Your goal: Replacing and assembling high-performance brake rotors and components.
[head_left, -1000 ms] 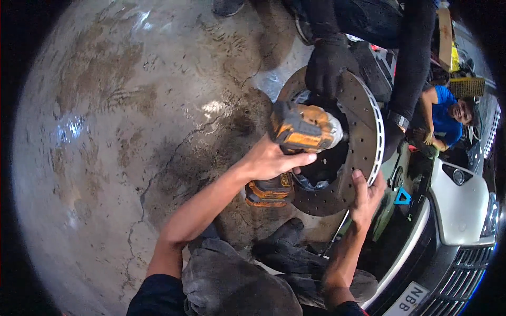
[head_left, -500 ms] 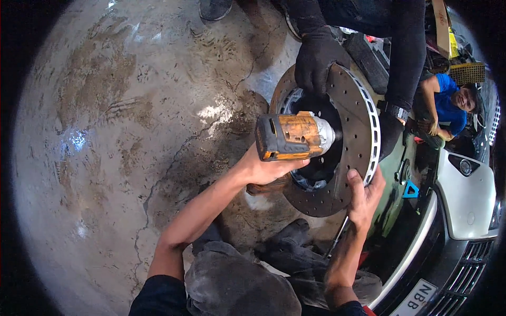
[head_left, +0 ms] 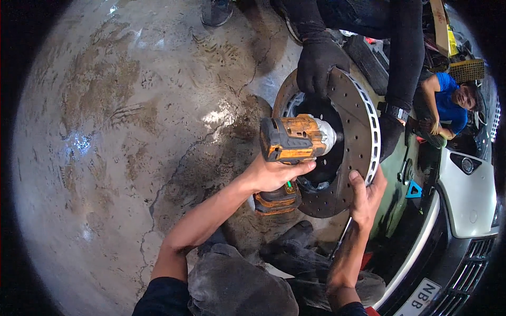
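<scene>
My left hand point(head_left: 275, 174) is closed round the handle of a worn orange and black impact wrench point(head_left: 295, 138). Its nose points right, into the dark centre of a drilled brake disc point(head_left: 359, 134); whether it sits on a bolt is hidden. The wrench's battery base point(head_left: 276, 201) shows below my wrist. On the disc's lower right rim, my right hand point(head_left: 367, 197) grips with the thumb on the face and the fingers behind. A co-worker's black-gloved hand point(head_left: 320, 66) holds the disc from the top, and their other gloved hand point(head_left: 391, 134) is behind its right edge.
A white car's front point(head_left: 469, 197) stands on the right, beside a blue triangular piece point(head_left: 414, 190). Another person in a blue shirt point(head_left: 448, 105) is at the far right, near boxes and parts. Stained, cracked concrete floor point(head_left: 121, 158) spreads to the left.
The wrench has turned slightly in my left hand's grip, its battery base swinging lower and right into clearer view. My right hand and the co-worker's hands keep their holds on the disc.
</scene>
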Tool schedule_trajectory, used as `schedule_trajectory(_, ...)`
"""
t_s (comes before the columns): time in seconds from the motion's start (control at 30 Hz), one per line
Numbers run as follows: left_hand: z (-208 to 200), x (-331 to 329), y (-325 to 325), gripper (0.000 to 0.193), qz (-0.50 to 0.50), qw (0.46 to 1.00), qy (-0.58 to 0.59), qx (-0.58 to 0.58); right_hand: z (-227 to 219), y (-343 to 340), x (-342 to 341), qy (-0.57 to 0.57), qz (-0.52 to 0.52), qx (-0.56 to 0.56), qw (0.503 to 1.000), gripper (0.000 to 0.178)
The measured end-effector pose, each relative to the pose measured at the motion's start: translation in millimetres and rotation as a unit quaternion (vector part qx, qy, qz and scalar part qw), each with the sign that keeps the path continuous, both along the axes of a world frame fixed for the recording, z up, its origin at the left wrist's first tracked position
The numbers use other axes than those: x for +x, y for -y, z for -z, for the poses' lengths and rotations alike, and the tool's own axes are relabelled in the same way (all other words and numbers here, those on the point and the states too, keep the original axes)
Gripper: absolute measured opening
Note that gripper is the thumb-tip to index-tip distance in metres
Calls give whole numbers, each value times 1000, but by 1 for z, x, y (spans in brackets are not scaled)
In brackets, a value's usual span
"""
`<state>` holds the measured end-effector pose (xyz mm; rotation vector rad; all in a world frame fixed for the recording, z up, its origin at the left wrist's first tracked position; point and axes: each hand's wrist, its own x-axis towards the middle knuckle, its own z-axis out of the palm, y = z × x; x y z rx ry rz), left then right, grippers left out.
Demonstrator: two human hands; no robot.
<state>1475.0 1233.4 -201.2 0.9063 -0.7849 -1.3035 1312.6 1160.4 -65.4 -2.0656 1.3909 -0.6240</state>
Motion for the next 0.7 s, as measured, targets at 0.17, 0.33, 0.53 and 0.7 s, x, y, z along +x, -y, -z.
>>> schedule_trajectory(0.17, 3, 1, 1, 27, 18, 1000, 4, 20, -2, 1, 0, -14, 1, 4, 1000, 41)
schedule_trajectory(0.33, 4, 3, 3, 30, 12, 999, 46, 6, -1, 1, -1, -9, -3, 16, 1000, 40)
schedule_trajectory(0.53, 8, 3, 4, 35, 3, 996, 92, 6, -1, 1, -1, -12, -13, -3, 1000, 38)
schedule_trajectory(0.7, 13, 4, 8, 40, -30, 994, 80, -68, -4, 1, -1, -10, -30, -3, 999, 37)
